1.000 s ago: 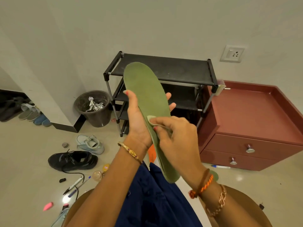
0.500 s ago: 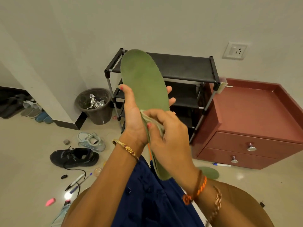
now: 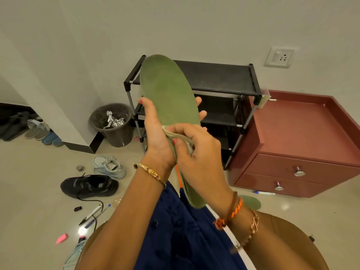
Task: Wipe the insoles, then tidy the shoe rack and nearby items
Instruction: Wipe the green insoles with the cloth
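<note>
My left hand (image 3: 155, 137) holds a long green insole (image 3: 169, 94) upright in front of me, thumb on its left edge and fingertips showing past its right edge. My right hand (image 3: 196, 151) pinches a small pale cloth (image 3: 183, 138) and presses it against the insole's lower half. A second green insole (image 3: 251, 201) lies on the floor, mostly hidden behind my right wrist. The black shoe rack (image 3: 214, 78) stands against the wall behind the insole, its shelves bare where I can see them.
A maroon two-drawer cabinet (image 3: 303, 137) stands right of the rack. A dark bin (image 3: 113, 123) with foil is left of it. On the floor lie a black sneaker (image 3: 89, 186), a pale blue shoe (image 3: 110, 166), pens (image 3: 93, 213), a pink eraser (image 3: 62, 238) and a marker (image 3: 264, 192).
My right hand with the cloth has slid up the insole from its lower part toward the middle. The view has tilted a little, and the insole is raised higher against the rack.
</note>
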